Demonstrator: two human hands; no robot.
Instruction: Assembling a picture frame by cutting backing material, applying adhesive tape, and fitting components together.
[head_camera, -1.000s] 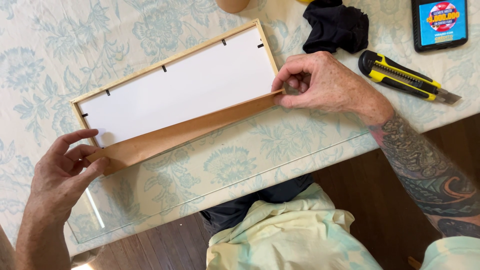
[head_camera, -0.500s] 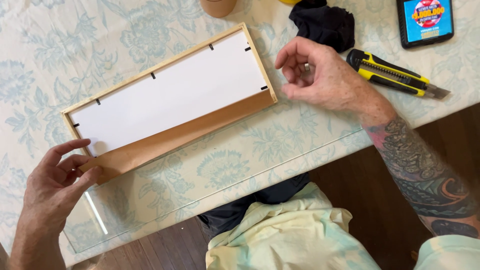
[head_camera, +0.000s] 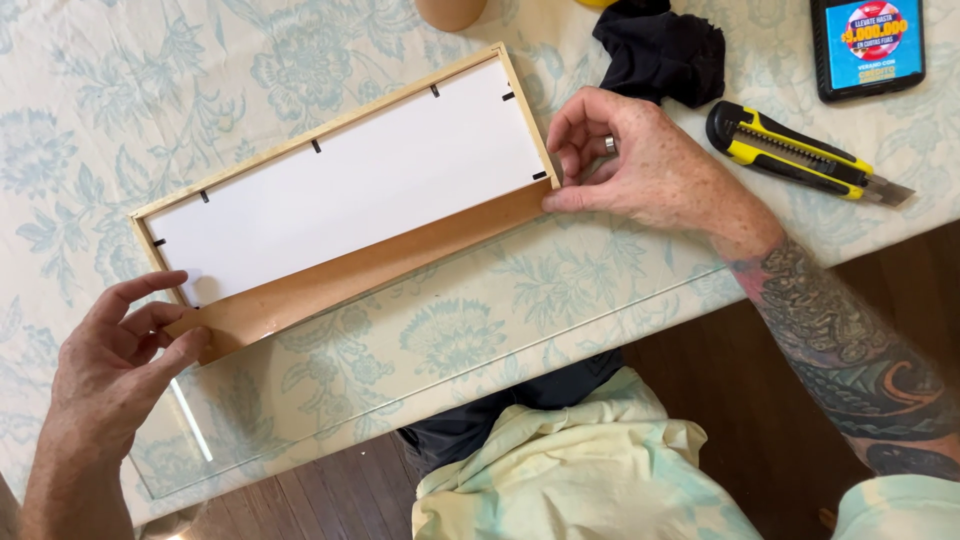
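1. A long wooden frame (head_camera: 330, 125) lies face down on a floral tablecloth (head_camera: 520, 290), white backing (head_camera: 350, 185) showing inside it, and a brown board (head_camera: 360, 265) rests tilted along the near edge.
2. The left hand (head_camera: 115, 375) pinches the board's left end between thumb and fingers; the right hand (head_camera: 640, 170) presses its fingertips on the board's right end at the frame's corner, gripping nothing else.
3. By the look of it the work is part done: the white sheet sits flat in the frame, but the brown board is only half seated, its near edge lying outside the frame. Small black tabs (head_camera: 316, 146) along the rim stand unbent.
4. The frame's long axis runs from lower left to upper right across the table, the board parallel to it.
5. A yellow-and-black knife (head_camera: 790, 152), a black cloth (head_camera: 660, 50) and a phone (head_camera: 868, 45) lie beyond the right hand, untouched.
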